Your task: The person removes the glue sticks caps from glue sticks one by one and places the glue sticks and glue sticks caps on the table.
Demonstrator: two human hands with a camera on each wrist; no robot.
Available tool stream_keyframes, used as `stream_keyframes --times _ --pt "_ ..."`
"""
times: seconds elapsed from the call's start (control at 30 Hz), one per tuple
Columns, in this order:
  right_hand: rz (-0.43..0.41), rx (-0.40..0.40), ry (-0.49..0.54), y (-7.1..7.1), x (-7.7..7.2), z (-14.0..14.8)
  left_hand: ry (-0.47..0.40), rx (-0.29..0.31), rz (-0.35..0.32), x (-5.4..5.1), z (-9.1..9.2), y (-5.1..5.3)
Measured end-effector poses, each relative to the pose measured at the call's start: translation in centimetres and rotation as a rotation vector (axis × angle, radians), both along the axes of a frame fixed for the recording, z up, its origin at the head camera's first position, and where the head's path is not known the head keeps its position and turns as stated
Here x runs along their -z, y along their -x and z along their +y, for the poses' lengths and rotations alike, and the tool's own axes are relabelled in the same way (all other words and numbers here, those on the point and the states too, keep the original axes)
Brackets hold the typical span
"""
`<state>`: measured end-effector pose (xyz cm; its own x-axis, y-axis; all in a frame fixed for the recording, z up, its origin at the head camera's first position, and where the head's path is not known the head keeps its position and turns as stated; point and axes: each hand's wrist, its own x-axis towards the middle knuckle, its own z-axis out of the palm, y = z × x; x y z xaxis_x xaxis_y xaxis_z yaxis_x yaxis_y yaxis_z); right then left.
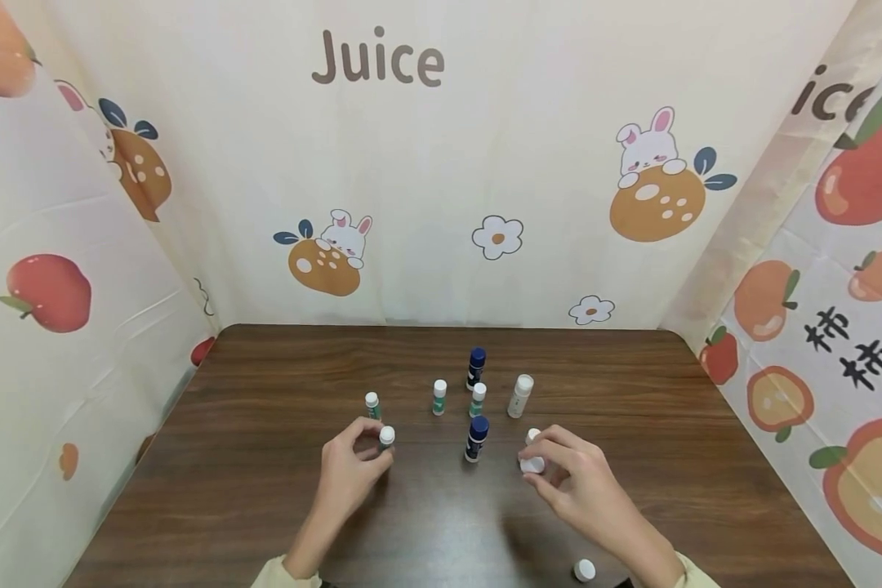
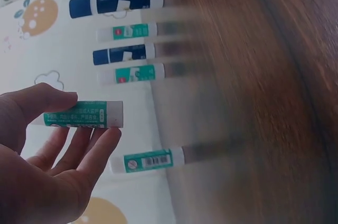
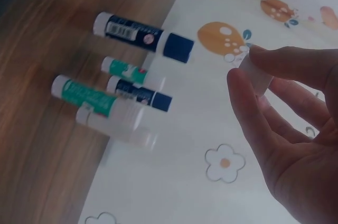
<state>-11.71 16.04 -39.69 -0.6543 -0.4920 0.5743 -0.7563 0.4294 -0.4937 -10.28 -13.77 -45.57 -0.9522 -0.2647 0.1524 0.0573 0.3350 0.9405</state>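
Note:
My left hand (image 1: 351, 467) pinches a small green tube with a white cap (image 1: 386, 438) between thumb and fingers. In the left wrist view that hand (image 2: 58, 155) holds the green tube (image 2: 79, 114) by its sides, off the table. A white cap-like piece (image 1: 532, 464) is pinched in my right hand (image 1: 584, 490); the right wrist view shows this piece (image 3: 255, 78) between thumb and index finger of the hand (image 3: 290, 113). Just beyond, partly hidden by the fingers, stands a white-topped tube (image 1: 533, 435), green-bodied (image 3: 87, 97) in the right wrist view.
Two navy tubes (image 1: 474, 439) (image 1: 475, 369) stand mid-table. Green tubes (image 1: 439, 398) (image 1: 478, 399) and a white tube (image 1: 520, 396) are around them. Another green tube (image 1: 372, 405) is beyond my left hand. A white cap (image 1: 584, 570) lies near the front edge. Printed curtains surround the table.

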Motion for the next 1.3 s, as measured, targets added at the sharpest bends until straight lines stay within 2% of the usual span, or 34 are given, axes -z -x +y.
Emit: stream_keyframes --times 0.13,0.3,0.53,0.7,0.9,1.07,1.3 --pt "-0.022 0.045 -0.017 0.0 0.5 0.9 0.003 -0.026 -0.043 0.2 -0.4 0.2" --pt "-0.066 0.104 -0.045 -0.2 1.0 2.0 0.010 -0.038 -0.060 0.5 -0.8 0.4" --pt "-0.061 0.112 -0.041 -0.4 2.1 3.1 0.012 -0.047 -0.070 0.7 -1.2 0.5" --pt "-0.063 0.142 -0.040 -0.5 3.0 3.9 0.030 -0.076 -0.091 0.8 -1.4 0.6" --pt "-0.077 0.173 -0.038 -0.7 4.2 4.9 0.111 -0.109 -0.126 1.5 -1.9 0.9" --pt "-0.064 0.183 -0.028 -0.8 5.2 5.8 0.166 -0.114 -0.149 2.0 -2.2 1.0" --pt "-0.175 0.233 -0.039 -1.8 6.8 7.1 0.211 -0.093 -0.192 2.0 -2.5 1.0"
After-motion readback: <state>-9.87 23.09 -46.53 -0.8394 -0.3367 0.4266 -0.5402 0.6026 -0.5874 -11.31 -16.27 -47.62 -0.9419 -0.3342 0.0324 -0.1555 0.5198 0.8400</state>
